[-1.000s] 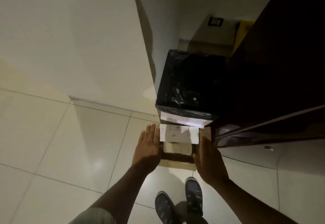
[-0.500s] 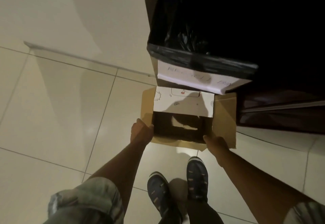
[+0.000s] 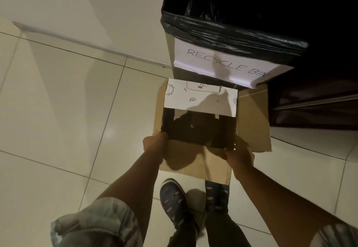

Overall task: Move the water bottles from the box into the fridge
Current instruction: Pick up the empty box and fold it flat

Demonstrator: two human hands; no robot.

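Observation:
An open cardboard box [image 3: 251,119] with its flaps spread is held above the tiled floor, right in front of a recycle bin. Its far flap is white with small drawings. The inside is dark and I see no bottles in it. My left hand [image 3: 154,143] grips the box's near left corner. My right hand [image 3: 240,152] grips the near right corner. No fridge is in view.
A bin lined with a black bag [image 3: 228,31] carries a paper sign reading "RECYCLE BIN" [image 3: 226,62]. Dark wooden furniture [image 3: 313,109] stands to the right. Pale floor tiles [image 3: 58,111] and a wall lie to the left. My two shoes [image 3: 172,204] are below the box.
Both hands went from flat on the box's flaps to gripping its near corners. The box has come up and closer to me, and the view has tilted down toward the bin.

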